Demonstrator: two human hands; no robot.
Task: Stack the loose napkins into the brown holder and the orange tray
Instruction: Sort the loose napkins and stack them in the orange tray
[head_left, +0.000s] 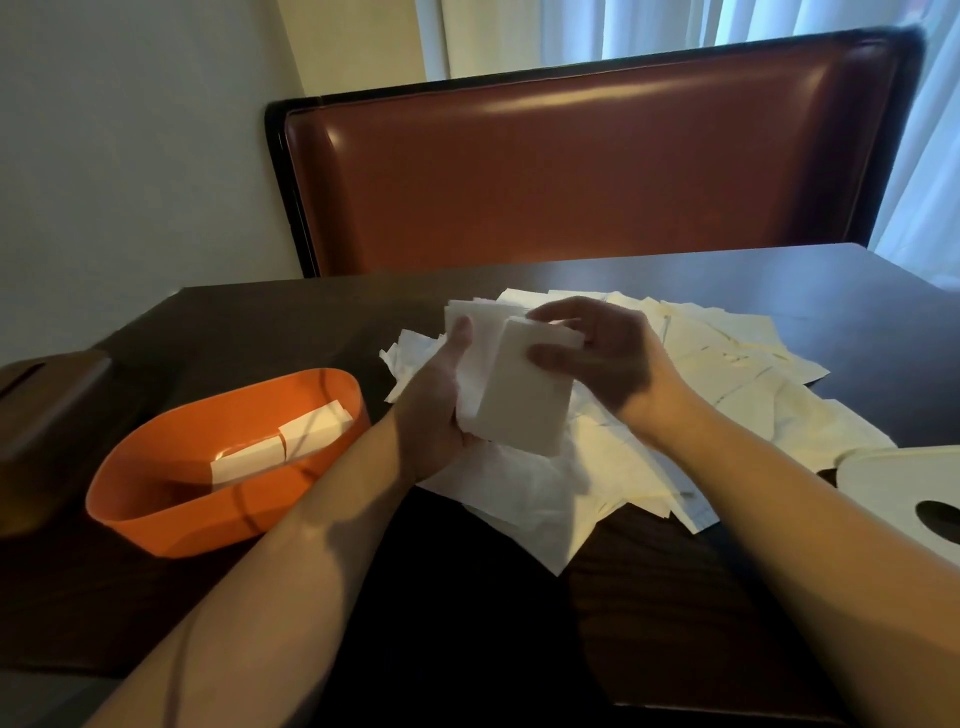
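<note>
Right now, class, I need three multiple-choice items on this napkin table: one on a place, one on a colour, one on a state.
1. Where is the orange tray?
A. left of the hands
B. right of the hands
C. on the bench

2. What colour is the napkin pile?
A. blue
B. white
C. black

3. What does the left hand do?
A. hangs idle
B. lies flat on the table
C. holds a napkin stack

Answers: A, the tray sits left; B, the sheets are white; C, its fingers curl round the stack, which the right hand also grips.
</note>
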